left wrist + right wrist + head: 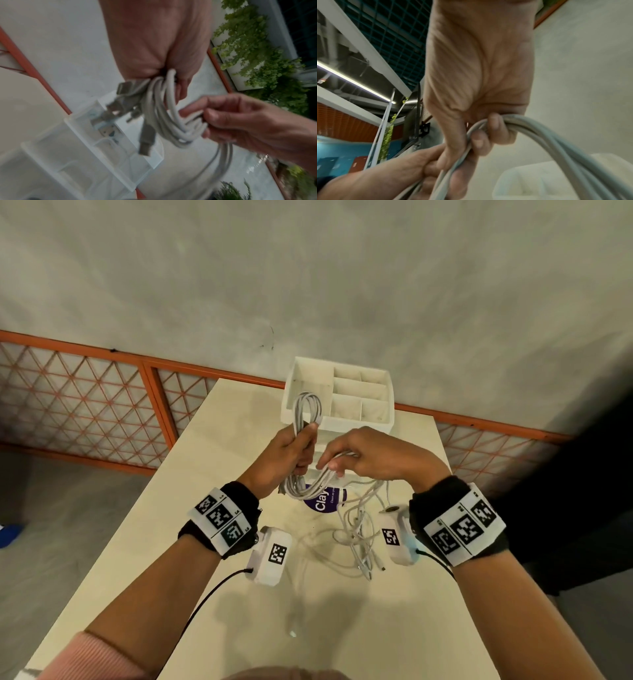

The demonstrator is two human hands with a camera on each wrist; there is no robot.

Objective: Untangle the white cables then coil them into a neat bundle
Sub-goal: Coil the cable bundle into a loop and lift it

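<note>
White cables (306,419), gathered into a coil of several loops, are held above the pale beige surface (212,508). The left hand (279,460) has its fingers (310,436) clenched around one side of the coil, whose upper loop rises in front of the white plastic compartment organiser (373,392). The right hand (370,455) pinches the strands on the other side with curled fingers (192,111); in the left wrist view several plug ends (145,136) hang from the coil beside the left palm. A loose tangle of further thin white cable (356,539) lies on the surface below the right wrist, with strands rising to the held bundle. A purple round label (325,501) lies on the surface under the coil.
</note>
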